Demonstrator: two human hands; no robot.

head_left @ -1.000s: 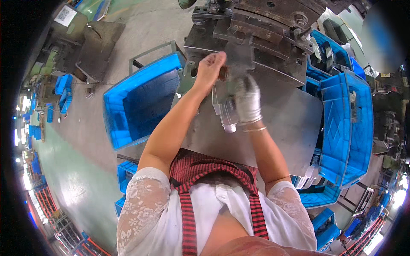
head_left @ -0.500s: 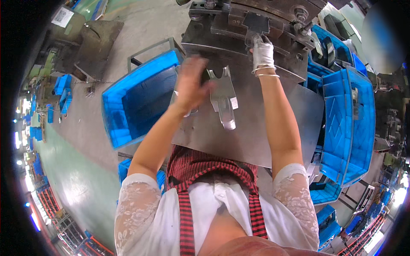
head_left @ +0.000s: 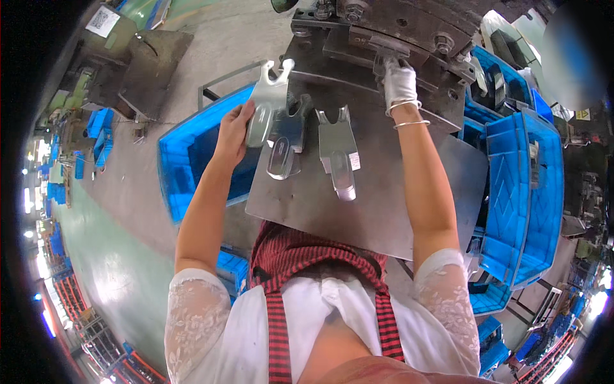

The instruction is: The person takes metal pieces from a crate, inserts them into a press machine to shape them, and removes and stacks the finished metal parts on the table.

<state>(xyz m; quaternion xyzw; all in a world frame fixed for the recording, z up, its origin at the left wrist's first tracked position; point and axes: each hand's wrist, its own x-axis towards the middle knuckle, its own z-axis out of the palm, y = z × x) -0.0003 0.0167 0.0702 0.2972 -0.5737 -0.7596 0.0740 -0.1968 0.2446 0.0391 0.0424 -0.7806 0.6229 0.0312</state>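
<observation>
My left hand point(head_left: 233, 134), bare, grips the edge of a stamped metal bracket point(head_left: 272, 93), raised above the left edge of the metal table point(head_left: 409, 185); its two prongs point away from me. Two similar pieces lie on the table: a stack of brackets point(head_left: 286, 137) just right of my left hand, partly behind the held one, and another bracket pile point(head_left: 337, 144) at mid-table. My right hand point(head_left: 400, 86), in a white glove, is closed at the front of the press die point(head_left: 409, 56). Its fingers hold the near end of a metal part point(head_left: 382, 66); the far end is hidden in the die.
A blue bin point(head_left: 176, 173) stands left of the table, below my left forearm. More blue crates point(head_left: 508, 192) are stacked along the right side. The heavy press block point(head_left: 377, 16) with bolts fills the far side. A dark metal machine point(head_left: 153, 70) stands far left.
My left hand has gone from a blur over the left stack to holding a bracket up at the left. The upper press block now covers the part that showed in the die.
</observation>
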